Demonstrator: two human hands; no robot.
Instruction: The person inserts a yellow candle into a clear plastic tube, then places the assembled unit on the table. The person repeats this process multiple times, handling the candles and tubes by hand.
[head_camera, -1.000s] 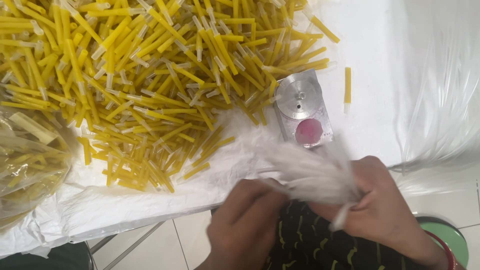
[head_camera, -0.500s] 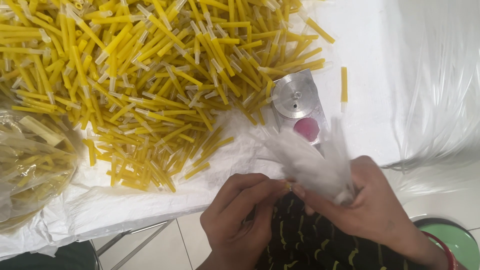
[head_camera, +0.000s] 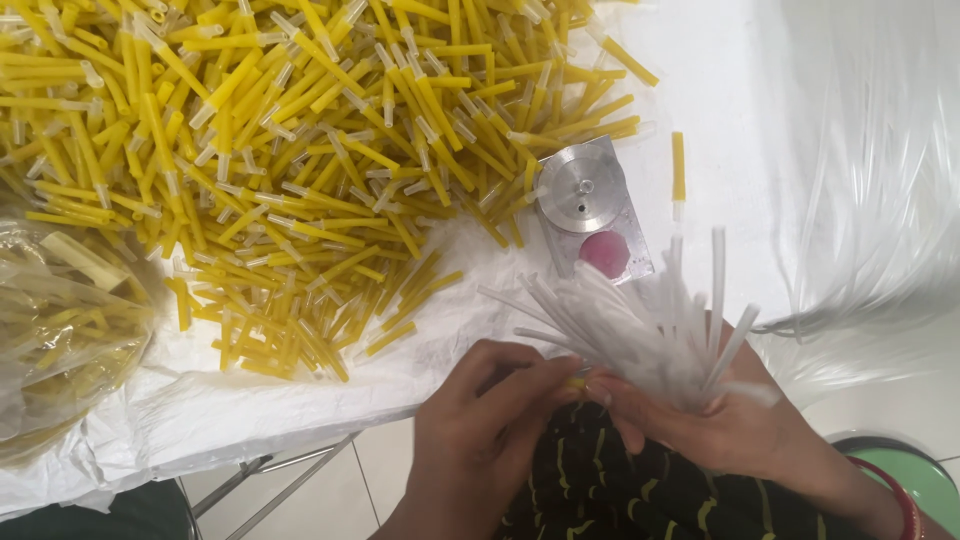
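My right hand (head_camera: 715, 420) grips a fanned bundle of thin white tubes (head_camera: 640, 320) just past the table's near edge. My left hand (head_camera: 490, 420) pinches a small yellow piece (head_camera: 577, 383) where its fingertips meet the right hand's fingers at the base of the bundle. A big heap of yellow tubes with clear tips (head_camera: 300, 150) covers the white sheet (head_camera: 440, 340) ahead of both hands. A small metal jig with a round disc and a pink spot (head_camera: 592, 205) lies just beyond the bundle.
A clear bag holding yellow pieces (head_camera: 60, 330) sits at the left. Crumpled clear plastic (head_camera: 870, 170) lies at the right. One yellow tube (head_camera: 678, 170) rests alone beside the jig. Below the table edge are a tiled floor, metal legs (head_camera: 270, 485) and a green round object (head_camera: 925, 490).
The white tube bundle has swung up and fanned out in my right hand. My left hand has moved in so its fingertips meet the right hand's at the bundle's base.
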